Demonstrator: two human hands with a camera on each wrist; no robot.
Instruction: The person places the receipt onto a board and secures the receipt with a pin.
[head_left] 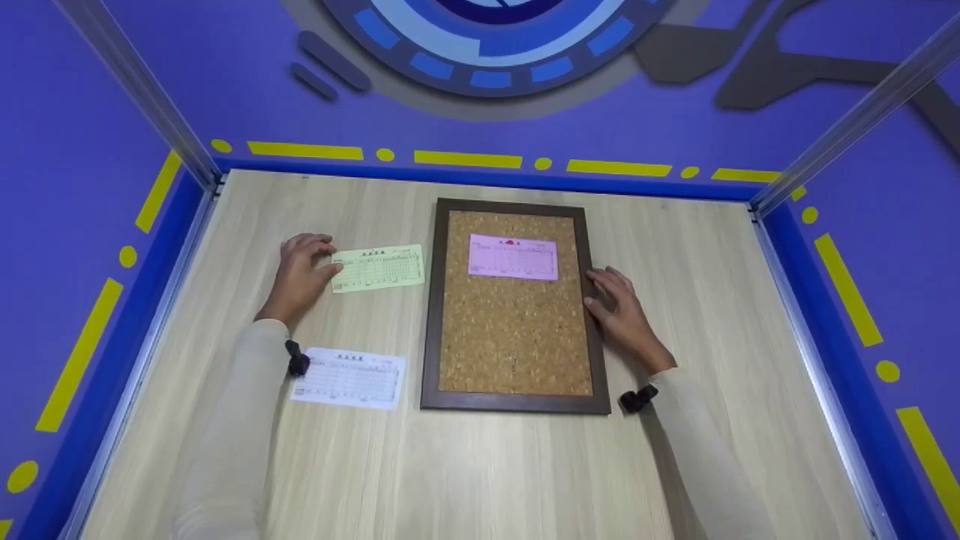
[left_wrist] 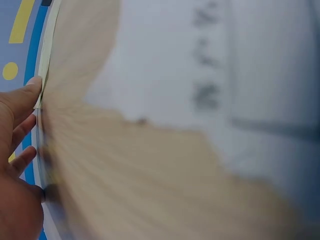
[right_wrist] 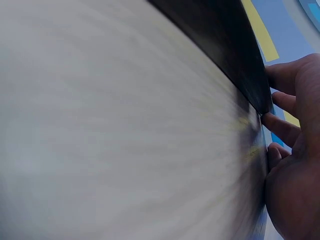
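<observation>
Left hand (head_left: 300, 273) pinches green slip (head_left: 381, 268) — seemingly pickup, wanting gentle lift — right hand (head_left: 624, 318), loosely spread, touches corkboard (head_left: 517, 334)

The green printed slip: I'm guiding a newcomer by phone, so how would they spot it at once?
In the head view, find the dark-framed corkboard on the wood-grain tabletop. Left of it, the left hand touches one end of the green printed slip. It alone is green, unlike the white slip below it and the pink slip on the corkboard.
</observation>
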